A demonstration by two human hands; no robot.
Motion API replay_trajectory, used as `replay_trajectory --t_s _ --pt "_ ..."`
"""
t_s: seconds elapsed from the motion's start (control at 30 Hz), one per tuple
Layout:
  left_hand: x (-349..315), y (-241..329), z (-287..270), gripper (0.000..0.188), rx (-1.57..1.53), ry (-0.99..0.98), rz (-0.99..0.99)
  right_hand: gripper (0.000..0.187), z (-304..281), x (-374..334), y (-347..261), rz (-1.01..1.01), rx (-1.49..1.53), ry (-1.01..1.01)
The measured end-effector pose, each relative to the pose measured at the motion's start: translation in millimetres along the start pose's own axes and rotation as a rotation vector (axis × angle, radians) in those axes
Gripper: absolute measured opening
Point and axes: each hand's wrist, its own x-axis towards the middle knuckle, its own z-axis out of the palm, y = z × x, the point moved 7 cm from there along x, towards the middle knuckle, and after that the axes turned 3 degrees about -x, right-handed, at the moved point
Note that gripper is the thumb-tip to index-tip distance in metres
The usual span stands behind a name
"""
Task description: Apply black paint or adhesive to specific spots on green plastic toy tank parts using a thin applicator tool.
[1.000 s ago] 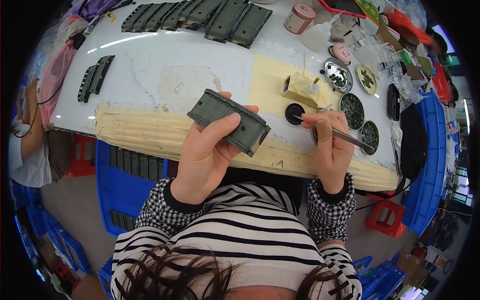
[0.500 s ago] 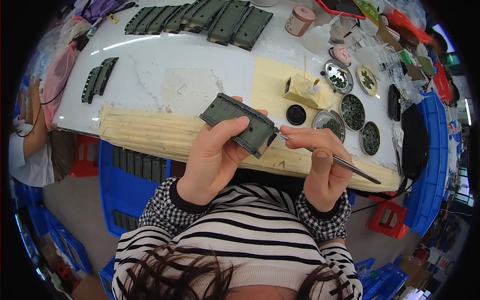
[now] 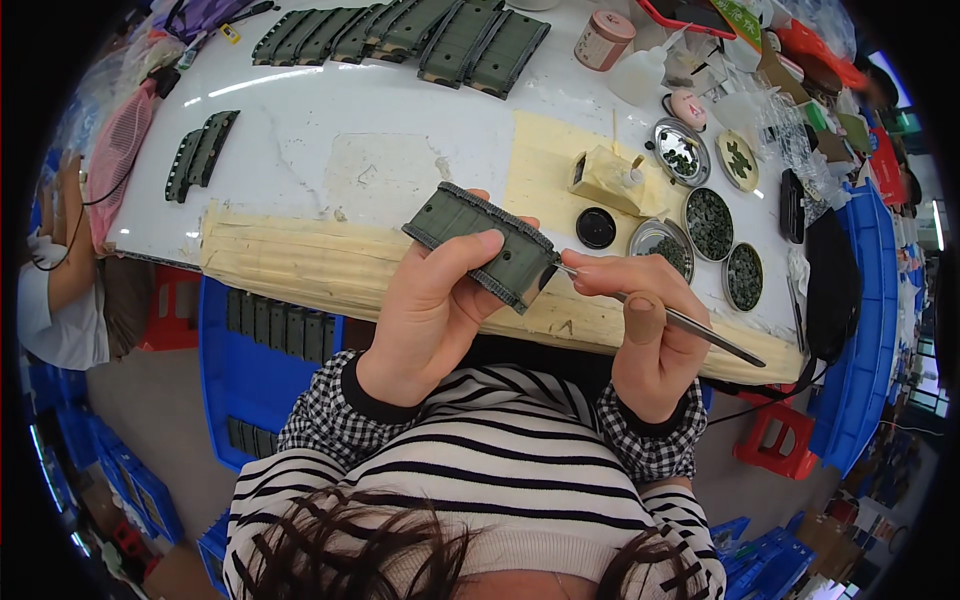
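Observation:
A dark green, slightly curved panel piece (image 3: 470,243) with grey ridged edges is gripped in my left hand (image 3: 425,310), thumb across its face. My right hand (image 3: 655,330) holds slim metal tweezers (image 3: 715,338), their tip at the panel's right end. Whether a small part sits at the tip is too small to tell. Right of the hands stand round tins of small dark green pieces (image 3: 709,224), (image 3: 743,277), and another tin (image 3: 662,245) is partly behind my right fingers. A black round lid (image 3: 596,228) lies near them.
Similar green panels (image 3: 485,50) line the far edge, with two smaller ones (image 3: 200,157) at left. A tape-wrapped block (image 3: 610,181) stands behind the tins. Blue bins (image 3: 262,385) holding more panels sit below the table. Another person's arm (image 3: 68,250) is at far left.
Both hands keep the same grip, and the tweezers' tip stays at the panel's right end. The whole view has shifted very slightly.

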Motion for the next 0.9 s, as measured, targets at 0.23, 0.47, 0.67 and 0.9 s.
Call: replay_trajectory --t_s 0.23,0.47,0.67,0.9 --pt "0.1 -1.3 -0.9 0.042 0.024 -0.005 0.004 0.016 0.5 -0.6 -1.8 0.003 -0.034 -0.028" --pt "-0.8 -2.4 -2.1 0.043 0.018 -0.009 0.024 0.014 3.0 0.8 -8.0 -0.032 -0.109 -0.062" --pt "-1.0 0.9 1.9 0.044 0.006 -0.062 -0.022 0.023 4.2 -3.4 -14.9 -0.133 -0.138 -0.103" --pt "3.0 -2.1 0.8 0.044 -0.017 -0.101 -0.071 0.032 2.6 -3.8 -22.7 -0.203 -0.141 -0.164"
